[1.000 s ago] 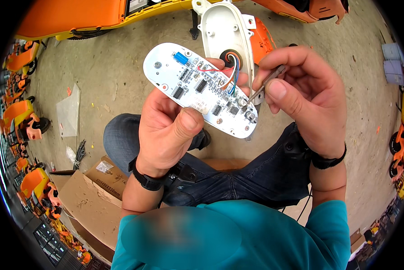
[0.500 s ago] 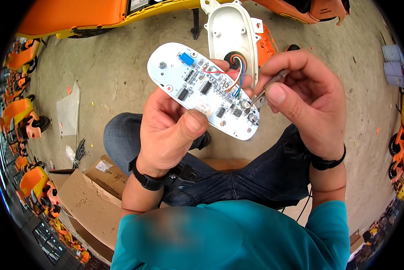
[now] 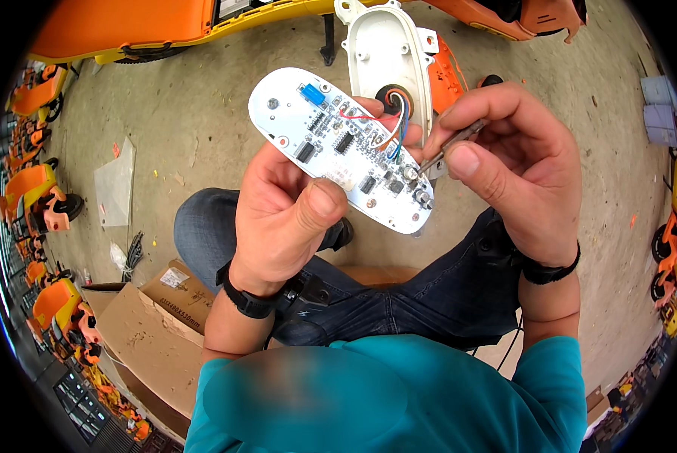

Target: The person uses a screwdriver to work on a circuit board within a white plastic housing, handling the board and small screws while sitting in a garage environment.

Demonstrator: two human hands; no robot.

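A long white circuit board (image 3: 331, 162) with rounded ends, small chips and a blue connector lies tilted in my left hand (image 3: 293, 208). My left thumb presses on its near edge while fingers reach beneath and show at the far edge. Between thumb and forefinger, my right hand (image 3: 512, 162) pinches a slim, dark, pointed metal tool (image 3: 459, 140). Its tip is at a small round silver part (image 3: 410, 174) near the board's right end; whether they touch I cannot tell. Colored wires (image 3: 402, 121) run from the board to a hole in the white plastic housing (image 3: 380, 45) behind it.
An orange plastic part (image 3: 446, 75) sits beside the housing. An orange and yellow vehicle body (image 3: 127, 30) spans the far side. At lower left stands an open cardboard box (image 3: 146, 336). Several orange vehicles (image 3: 52, 306) line the left, and grey bins (image 3: 658, 113) stand at right.
The board has shifted slightly away from me. The tool in my right hand has tilted a little, with more of its shaft showing. Both hands keep their grips.
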